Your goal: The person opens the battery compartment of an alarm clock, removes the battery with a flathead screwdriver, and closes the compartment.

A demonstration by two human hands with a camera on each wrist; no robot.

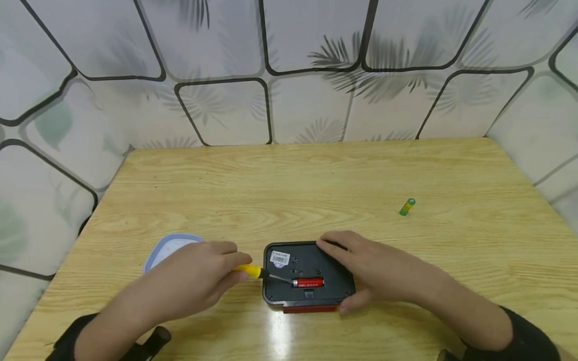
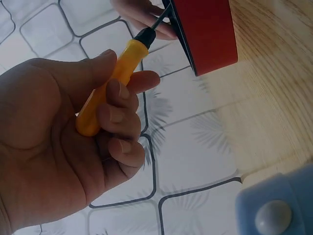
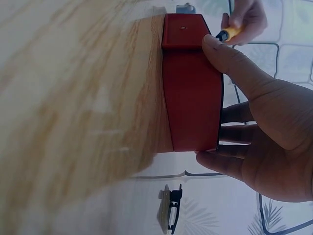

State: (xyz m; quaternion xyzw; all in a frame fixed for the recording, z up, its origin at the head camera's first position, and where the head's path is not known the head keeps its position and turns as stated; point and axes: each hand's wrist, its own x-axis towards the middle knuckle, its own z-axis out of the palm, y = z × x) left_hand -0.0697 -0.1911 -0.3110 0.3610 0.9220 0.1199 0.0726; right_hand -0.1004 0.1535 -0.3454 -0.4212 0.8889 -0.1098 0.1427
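A red device with a black back panel (image 1: 282, 293) lies back up on the table. A red battery (image 1: 309, 283) sits in the slot in its panel. My left hand (image 1: 205, 273) grips a screwdriver (image 2: 105, 93) by its yellow handle, fingers curled around it. The screwdriver's thin metal shaft (image 1: 281, 278) reaches over the panel, its tip at the left end of the battery. My right hand (image 1: 375, 265) holds the device at its right end, thumb on the near edge and fingers on the far edge. Red side walls (image 3: 193, 98) show in the right wrist view.
A green battery (image 1: 407, 206) lies apart on the wooden table (image 1: 289, 190), back right. Partly behind my left hand is a blue-rimmed container (image 1: 155, 253). The patterned wall (image 1: 311, 105) stands along the table's far edge.
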